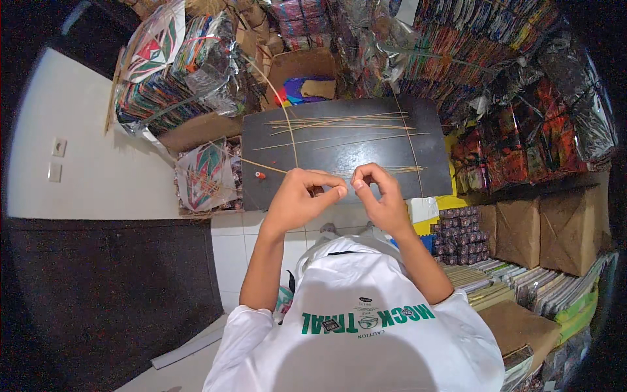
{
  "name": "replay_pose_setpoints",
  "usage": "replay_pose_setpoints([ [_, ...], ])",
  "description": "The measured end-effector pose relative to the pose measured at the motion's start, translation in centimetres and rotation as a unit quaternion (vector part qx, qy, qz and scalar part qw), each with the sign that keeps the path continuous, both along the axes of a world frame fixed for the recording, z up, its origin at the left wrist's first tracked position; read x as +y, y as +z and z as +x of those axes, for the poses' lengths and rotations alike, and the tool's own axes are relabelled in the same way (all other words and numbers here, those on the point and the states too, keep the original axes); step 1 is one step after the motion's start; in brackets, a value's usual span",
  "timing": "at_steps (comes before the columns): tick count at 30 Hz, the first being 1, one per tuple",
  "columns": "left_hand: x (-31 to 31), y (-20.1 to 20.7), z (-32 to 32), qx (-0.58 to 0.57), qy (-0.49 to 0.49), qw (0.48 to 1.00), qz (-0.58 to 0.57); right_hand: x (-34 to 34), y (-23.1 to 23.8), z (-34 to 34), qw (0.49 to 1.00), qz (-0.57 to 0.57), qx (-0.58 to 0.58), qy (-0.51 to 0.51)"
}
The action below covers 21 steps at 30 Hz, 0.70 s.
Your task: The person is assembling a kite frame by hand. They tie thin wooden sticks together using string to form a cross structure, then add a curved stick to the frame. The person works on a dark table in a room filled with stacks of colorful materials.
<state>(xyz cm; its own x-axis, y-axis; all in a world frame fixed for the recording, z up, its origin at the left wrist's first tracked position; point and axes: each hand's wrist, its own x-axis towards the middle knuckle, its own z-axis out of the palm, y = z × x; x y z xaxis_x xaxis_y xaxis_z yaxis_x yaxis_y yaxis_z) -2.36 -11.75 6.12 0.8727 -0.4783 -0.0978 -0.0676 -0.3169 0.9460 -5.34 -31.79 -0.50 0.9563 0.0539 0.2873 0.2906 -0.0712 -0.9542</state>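
Observation:
Both hands are raised close together over the near edge of a dark table (428,149). My left hand (302,196) is closed, thumb against forefinger; a straight thin bamboo stick (262,166) and a long curved one (287,114) run into it, partly hidden behind the fingers. My right hand (384,199) makes a pinch just beside it, the two sets of fingertips almost meeting. Whatever lies in that pinch is too fine to see. Beyond the hands, several loose bamboo sticks (339,122) lie across the tabletop. Another slender stick (411,140) crosses the table's right part.
A small orange-and-white object (260,175) sits at the table's left edge. Left of it stands a box with a patterned paper kite (208,175). Bundled stacks of colourful sheets (189,72) crowd the far side. Cartons (555,228) and dark piled spools (460,234) stand right.

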Motion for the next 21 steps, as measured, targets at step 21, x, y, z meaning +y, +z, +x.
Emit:
replay_pose_setpoints([
  [21,0.0,-0.6,0.2,0.002,0.053,0.998,0.029,0.4,2.2,-1.1,0.997,-0.068,-0.012,0.023],
])
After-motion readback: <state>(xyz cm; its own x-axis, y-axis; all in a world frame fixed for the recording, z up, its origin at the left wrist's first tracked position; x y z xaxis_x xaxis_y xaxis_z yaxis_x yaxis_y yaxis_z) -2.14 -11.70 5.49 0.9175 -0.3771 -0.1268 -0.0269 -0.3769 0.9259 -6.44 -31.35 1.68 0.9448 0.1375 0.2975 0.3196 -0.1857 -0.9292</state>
